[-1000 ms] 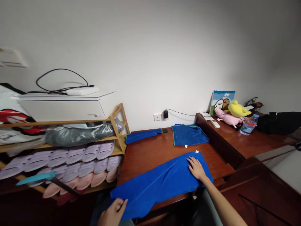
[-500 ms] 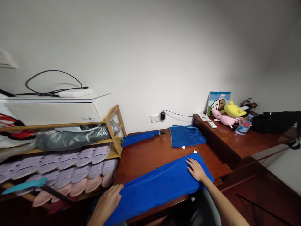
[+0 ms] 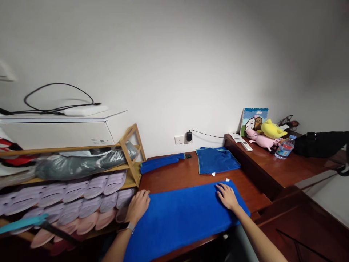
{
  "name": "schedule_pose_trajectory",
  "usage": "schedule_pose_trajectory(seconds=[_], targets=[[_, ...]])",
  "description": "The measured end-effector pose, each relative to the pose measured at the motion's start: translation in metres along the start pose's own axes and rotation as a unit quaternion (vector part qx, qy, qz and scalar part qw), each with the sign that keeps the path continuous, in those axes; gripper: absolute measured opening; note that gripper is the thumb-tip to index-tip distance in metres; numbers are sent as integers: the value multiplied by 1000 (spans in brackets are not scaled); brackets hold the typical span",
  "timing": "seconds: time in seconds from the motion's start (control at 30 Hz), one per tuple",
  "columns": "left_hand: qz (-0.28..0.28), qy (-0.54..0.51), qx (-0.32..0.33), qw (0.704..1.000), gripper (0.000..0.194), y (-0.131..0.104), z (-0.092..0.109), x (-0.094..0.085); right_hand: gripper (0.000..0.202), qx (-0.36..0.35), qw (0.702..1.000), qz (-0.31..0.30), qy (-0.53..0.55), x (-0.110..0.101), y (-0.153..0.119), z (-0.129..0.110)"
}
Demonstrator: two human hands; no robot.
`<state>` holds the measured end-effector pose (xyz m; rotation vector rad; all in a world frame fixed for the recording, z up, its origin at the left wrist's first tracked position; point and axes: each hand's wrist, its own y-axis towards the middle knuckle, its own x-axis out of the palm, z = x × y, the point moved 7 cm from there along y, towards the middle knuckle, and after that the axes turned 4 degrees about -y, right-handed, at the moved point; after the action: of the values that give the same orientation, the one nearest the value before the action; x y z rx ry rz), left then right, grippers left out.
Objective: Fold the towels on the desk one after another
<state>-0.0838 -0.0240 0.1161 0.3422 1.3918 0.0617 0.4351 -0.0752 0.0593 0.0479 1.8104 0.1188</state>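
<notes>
A bright blue towel (image 3: 182,218) lies folded into a long flat shape along the front of the brown wooden desk, with a small white tag at its far right corner. At its far left corner is my left hand (image 3: 138,206), fingers bent together on the cloth edge; the fingertips are partly hidden. My right hand (image 3: 227,196) rests flat on the right end of the towel, fingers spread. Behind it, nearer the wall, lies a darker blue cloth (image 3: 216,161) with green edging. A narrow folded blue cloth (image 3: 160,163) lies at the back left.
To the left stands a wooden shoe rack (image 3: 133,171) with purple slippers (image 3: 113,182) and a white box (image 3: 60,134). On the raised right surface are a water bottle (image 3: 285,147), plush toys (image 3: 263,141) and a remote control (image 3: 247,146). A black charger (image 3: 189,136) sits in the wall socket.
My left hand has moved away from me and slightly right, bringing the towel's left corner with it. The towel's far edge is now straighter and its surface smoother. My right hand stays in place.
</notes>
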Motion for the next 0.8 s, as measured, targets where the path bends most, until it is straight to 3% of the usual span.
schedule_pose_trajectory(seconds=[0.07, 0.17, 0.27, 0.33, 0.53, 0.7, 0.8], targets=[[-14, -10, 0, 1000, 53, -11, -3, 19, 57, -16, 1000, -7, -1, 6, 8, -6], [-35, -24, -44, 998, 61, -20, -24, 45, 58, -5, 1000, -26, -9, 19, 18, -6], [-66, -16, -91, 993, 64, -17, -43, 66, 59, 38, 998, -38, -28, 28, 26, 3], [-85, 3, -103, 991, 65, -9, -45, 75, 59, 61, 996, -43, -44, 29, 32, 9], [-84, 27, -109, 990, 67, 11, -36, 91, 61, 95, 991, -60, -66, 24, 46, 27], [-53, 4, -70, 996, 68, 9, -40, 98, 64, 104, 989, -80, -72, 23, 55, 40], [-49, -5, -81, 996, 69, 6, -48, 100, 65, 87, 991, -77, -73, 26, 59, 36]])
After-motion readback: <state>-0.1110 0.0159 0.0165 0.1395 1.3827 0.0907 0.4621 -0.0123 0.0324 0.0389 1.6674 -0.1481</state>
